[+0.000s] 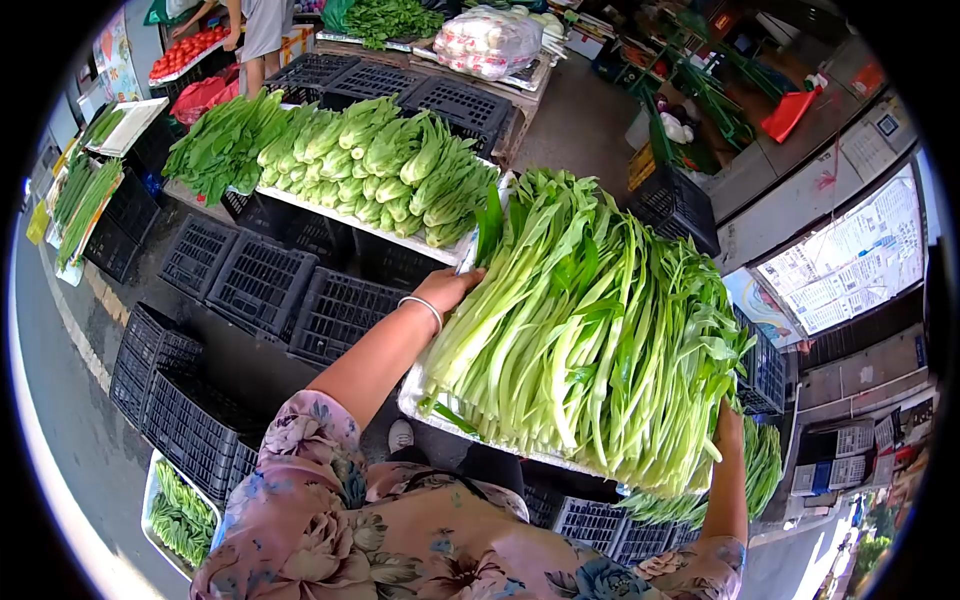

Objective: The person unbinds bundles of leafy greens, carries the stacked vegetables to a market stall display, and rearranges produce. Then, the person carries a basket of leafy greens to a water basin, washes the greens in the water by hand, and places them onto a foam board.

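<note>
A wide white tray (412,398) piled with long-stemmed leafy greens (580,330) is in front of my body, stems toward me and leaves away. My left hand (450,290), with a pale bangle at the wrist, is closed on the tray's left edge; its fingertips are partly behind leaves. At the opposite side, my right hand (731,422) holds the right edge, its fingers mostly hidden by the greens. Just beyond the tray's left corner lies a white board (410,240) stacked with lettuce heads (370,175).
Black plastic crates (258,285) stand at the left and below the lettuce. More long greens (762,465) lie beyond my right forearm. A bagged white bundle (488,42) and tomatoes (188,52) are at the back. Another person (262,40) stands at the far left. A notice board (840,250) is at right.
</note>
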The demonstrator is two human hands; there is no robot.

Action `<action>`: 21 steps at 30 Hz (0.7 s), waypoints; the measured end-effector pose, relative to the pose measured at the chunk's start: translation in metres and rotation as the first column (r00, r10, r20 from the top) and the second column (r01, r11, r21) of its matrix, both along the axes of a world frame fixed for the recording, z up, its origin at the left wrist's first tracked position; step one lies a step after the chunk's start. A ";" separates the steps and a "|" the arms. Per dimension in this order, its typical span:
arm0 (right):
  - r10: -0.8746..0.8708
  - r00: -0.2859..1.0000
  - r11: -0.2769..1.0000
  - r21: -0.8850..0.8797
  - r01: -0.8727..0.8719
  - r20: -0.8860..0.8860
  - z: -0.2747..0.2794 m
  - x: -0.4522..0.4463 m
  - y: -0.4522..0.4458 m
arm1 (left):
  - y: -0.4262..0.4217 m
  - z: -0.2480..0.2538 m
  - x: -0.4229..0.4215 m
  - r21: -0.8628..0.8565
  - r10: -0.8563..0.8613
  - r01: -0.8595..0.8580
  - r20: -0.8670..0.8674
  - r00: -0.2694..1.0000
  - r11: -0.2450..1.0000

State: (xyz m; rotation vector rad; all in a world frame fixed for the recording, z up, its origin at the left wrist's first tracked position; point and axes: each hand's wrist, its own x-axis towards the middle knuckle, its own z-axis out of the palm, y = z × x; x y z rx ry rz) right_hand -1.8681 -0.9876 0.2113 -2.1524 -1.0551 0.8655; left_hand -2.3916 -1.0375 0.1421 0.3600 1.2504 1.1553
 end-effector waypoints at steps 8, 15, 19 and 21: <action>0.141 0.969 0.990 0.039 -0.136 -0.203 0.014 -0.081 0.287 | 0.211 0.011 -0.054 -0.029 0.208 -0.207 0.031 0.978 0.978; 0.425 0.881 0.905 0.083 -0.417 -0.207 -0.003 -0.199 0.576 | 0.331 0.019 -0.093 -0.054 0.615 -0.613 0.039 0.787 0.788; 0.617 0.743 0.767 -0.012 -0.641 -0.258 0.014 -0.317 0.661 | 0.312 0.024 -0.119 -0.132 0.747 -0.738 0.043 0.663 0.662; 0.726 0.667 0.668 -0.059 -0.742 -0.171 0.018 -0.387 0.679 | 0.295 0.045 -0.117 -0.062 0.809 -0.807 0.072 0.583 0.587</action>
